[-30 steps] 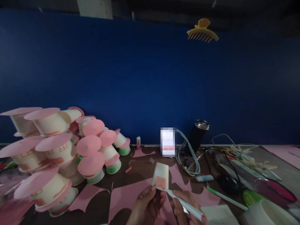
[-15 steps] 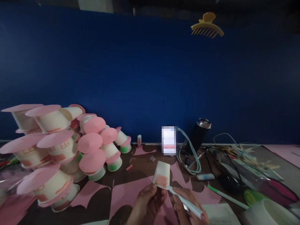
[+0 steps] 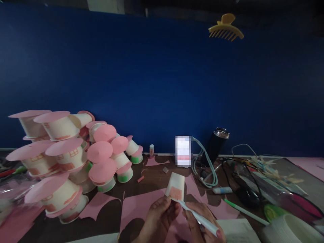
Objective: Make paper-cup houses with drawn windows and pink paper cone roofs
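My left hand is closed on the lower end of a white paper cup, which bears a patch of orange-pink colouring near my fingers. In my right hand is a white marker with a pink end. Its tip lies against the cup's lower edge, by my left fingertips. Under both hands lies a sheet of pink paper with rounded pieces cut out of it.
Paper-cup houses with pink paper roofs are stacked at the left. Along the back stand a lit phone, coiled cable and a black flask. To the right are a black mouse, a green-tipped marker and nested paper cups.
The marker's tip has shifted slightly left along the cup's lower edge. The whole view has moved a little, and both hands keep their hold.
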Demonstrator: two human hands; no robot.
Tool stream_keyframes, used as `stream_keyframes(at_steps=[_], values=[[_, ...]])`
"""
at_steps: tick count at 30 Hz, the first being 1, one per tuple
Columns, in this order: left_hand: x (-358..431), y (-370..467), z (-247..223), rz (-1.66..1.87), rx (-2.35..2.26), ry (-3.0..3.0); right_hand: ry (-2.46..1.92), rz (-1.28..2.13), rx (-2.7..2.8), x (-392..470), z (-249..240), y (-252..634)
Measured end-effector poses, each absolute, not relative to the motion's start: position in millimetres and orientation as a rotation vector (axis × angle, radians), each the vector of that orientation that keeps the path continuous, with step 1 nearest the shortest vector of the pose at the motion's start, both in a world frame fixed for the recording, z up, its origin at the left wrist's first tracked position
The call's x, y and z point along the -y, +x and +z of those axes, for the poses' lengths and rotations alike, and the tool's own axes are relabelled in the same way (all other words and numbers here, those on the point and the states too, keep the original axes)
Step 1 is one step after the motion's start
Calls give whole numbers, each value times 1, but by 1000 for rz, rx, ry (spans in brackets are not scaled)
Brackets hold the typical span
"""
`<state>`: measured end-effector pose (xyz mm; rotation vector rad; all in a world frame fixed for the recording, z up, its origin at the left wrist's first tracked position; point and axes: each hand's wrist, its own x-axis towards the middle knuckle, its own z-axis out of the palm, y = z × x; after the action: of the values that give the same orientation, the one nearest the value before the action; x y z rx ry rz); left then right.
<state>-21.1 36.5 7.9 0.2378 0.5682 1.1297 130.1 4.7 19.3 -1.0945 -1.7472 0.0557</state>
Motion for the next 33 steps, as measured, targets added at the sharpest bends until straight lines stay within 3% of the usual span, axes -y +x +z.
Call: stream_keyframes(at_steps=[7, 33], values=[[-33, -20, 14, 1128, -635, 418, -1055, -68, 1787, -8, 12, 134], [-33, -20, 12, 1130, -671, 528, -1136, 2, 1780, -3, 20, 128]])
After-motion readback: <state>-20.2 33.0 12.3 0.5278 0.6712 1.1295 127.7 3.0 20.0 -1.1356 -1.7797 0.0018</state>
